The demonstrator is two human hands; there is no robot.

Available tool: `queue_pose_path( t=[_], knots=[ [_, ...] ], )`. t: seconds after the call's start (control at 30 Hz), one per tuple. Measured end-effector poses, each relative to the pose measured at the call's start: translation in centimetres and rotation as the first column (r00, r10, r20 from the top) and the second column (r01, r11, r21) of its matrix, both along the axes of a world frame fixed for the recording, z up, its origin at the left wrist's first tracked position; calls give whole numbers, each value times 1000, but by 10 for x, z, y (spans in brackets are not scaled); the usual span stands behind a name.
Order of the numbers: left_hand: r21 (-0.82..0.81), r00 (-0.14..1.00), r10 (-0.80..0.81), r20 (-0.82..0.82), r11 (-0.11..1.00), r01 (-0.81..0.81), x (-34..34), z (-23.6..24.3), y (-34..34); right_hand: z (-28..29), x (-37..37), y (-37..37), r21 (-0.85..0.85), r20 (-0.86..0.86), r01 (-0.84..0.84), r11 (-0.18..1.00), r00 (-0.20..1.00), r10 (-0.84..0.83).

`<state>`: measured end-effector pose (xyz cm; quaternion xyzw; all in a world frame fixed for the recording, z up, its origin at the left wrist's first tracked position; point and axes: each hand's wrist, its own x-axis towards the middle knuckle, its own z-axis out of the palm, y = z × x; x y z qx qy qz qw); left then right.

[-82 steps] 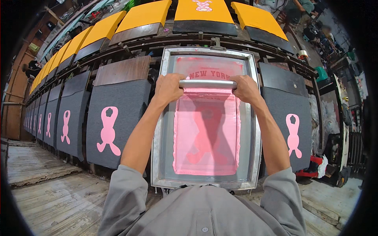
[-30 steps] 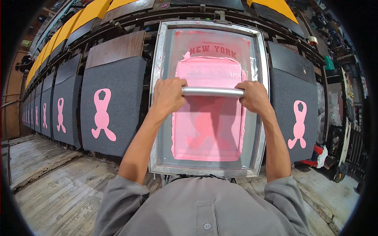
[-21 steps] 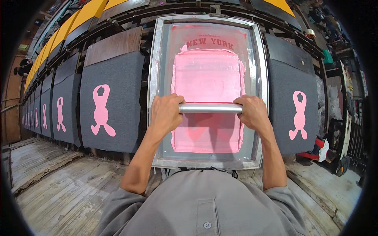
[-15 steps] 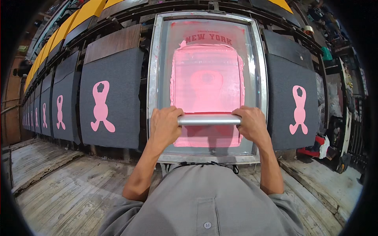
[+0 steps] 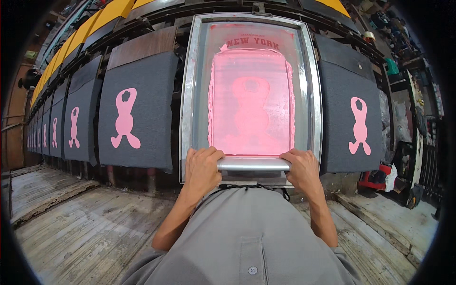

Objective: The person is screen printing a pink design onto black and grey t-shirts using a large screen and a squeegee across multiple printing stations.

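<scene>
Both ends of a silver squeegee (image 5: 254,165) are gripped, one by my left hand (image 5: 203,170) and the other by my right hand (image 5: 302,170), fingers wrapped over it. The squeegee lies across the near end of a metal-framed printing screen (image 5: 186,109). Beyond its blade, pink ink (image 5: 251,121) covers a tall rectangle of the mesh, with a thicker ridge along the sides and far edge. A rabbit-like outline shows faintly through the ink. Dark red lettering sits on the mesh past the ink. My hands hide the squeegee's ends.
A dark grey cloth panel with a pink figure (image 5: 125,118) lies left of the screen, and several more run off that way. Another printed panel (image 5: 350,128) lies on the right. Yellow boards (image 5: 102,23) line the far left. A plank floor (image 5: 95,213) is below.
My hands have drawn the squeegee toward me, down to the near end of the screen. The ink behind it now shows the outline more fully.
</scene>
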<state>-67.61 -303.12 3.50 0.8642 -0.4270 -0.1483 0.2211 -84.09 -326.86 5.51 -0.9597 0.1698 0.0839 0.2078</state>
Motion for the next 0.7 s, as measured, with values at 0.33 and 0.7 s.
queue_pose_path(
  t=[0.33,0.7],
  knots=[
    [-8,1000,-30,3,1000,30,-20,-4,19,-8,-23,16,-50,76,-20,999,997,24],
    [-122,854,403,-330,878,-462,13,-40,76,-19,-69,-30,199,302,187,962,922,-242]
  ],
)
